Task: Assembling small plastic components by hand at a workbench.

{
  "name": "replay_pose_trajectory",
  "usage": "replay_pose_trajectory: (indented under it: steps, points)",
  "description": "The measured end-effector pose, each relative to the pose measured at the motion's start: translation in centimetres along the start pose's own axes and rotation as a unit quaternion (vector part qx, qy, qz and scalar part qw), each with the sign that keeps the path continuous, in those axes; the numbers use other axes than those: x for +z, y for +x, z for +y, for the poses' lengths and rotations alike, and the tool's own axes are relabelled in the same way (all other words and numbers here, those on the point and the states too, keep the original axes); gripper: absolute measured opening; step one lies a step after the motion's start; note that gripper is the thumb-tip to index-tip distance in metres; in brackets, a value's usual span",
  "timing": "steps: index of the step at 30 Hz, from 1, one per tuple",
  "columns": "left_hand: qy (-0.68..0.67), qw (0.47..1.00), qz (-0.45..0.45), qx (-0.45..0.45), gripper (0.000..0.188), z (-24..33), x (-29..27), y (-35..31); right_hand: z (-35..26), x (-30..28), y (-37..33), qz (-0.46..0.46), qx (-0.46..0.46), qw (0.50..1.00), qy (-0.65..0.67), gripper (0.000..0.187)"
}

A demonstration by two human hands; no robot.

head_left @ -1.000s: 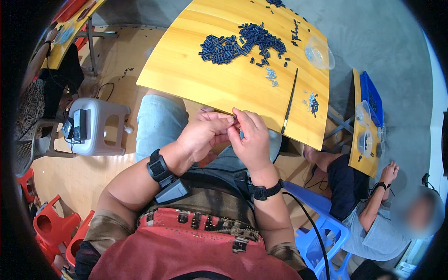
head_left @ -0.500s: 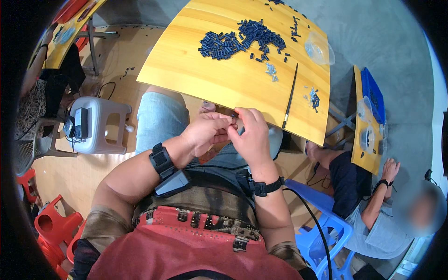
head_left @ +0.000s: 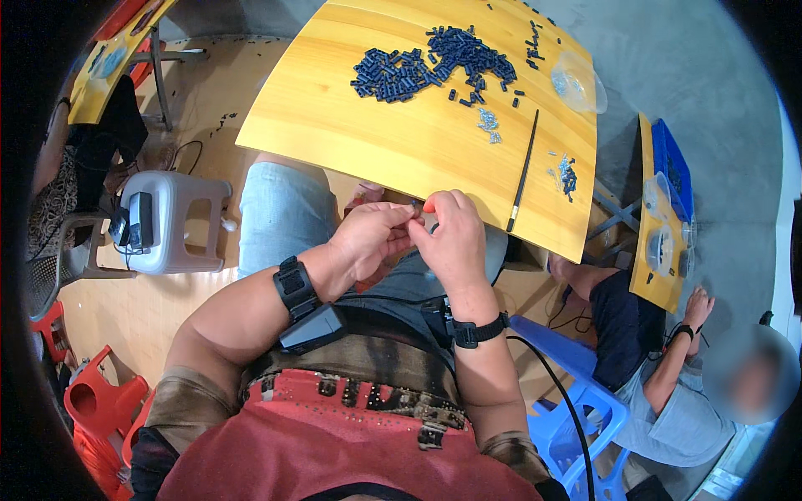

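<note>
Just off the near edge of the yellow table (head_left: 334, 138), my two hands meet over my lap. My left hand (head_left: 368, 240) is closed in a pinch on a small black piece (head_left: 415, 203), mostly hidden by the fingertips. Against it press the thumb and bent index finger of my right hand (head_left: 455, 242), also pinched; what lies between them is too small to make out. A large heap of short black plastic pieces (head_left: 468, 60) covers the far middle of the table. Nearer lie a little pile of silvery metal parts (head_left: 489, 125) and a thin black-handled brush (head_left: 526, 167).
At the table's right are a pile of small dark and silvery parts (head_left: 568, 179) and a clear plastic tub (head_left: 576, 83). A grey stool (head_left: 171, 225) stands left. A co-worker (head_left: 681, 409) sits at right beside another table (head_left: 656, 280), near a blue chair (head_left: 576, 401).
My right index finger has curled in more at the pinch. Both hands stay in nearly the same place, and the view has shifted slightly.
</note>
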State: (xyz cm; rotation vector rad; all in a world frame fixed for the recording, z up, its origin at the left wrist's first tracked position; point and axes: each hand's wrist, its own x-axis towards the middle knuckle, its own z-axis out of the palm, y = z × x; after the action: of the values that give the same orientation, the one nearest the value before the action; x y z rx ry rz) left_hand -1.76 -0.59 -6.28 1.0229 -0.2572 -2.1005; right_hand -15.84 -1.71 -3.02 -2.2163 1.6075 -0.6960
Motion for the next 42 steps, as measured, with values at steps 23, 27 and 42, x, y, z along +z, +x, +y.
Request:
replay_pose_trajectory:
  steps: [23,27,42]
  points:
    - [-0.027,0.998,0.054,0.009,0.016,0.0,1.1,1.1,0.8,0.0,1.3,-0.014,-0.029,0.999,0.028,0.015]
    - [-0.048,0.996,0.071,0.020,0.015,0.0,1.3,1.0,0.9,0.0,1.5,-0.014,-0.036,0.999,0.038,0.015]
    - [-0.034,0.999,0.021,0.016,0.017,0.1,1.2,0.9,-0.1,-1.2,1.7,-0.016,-0.040,0.999,-0.028,0.024]
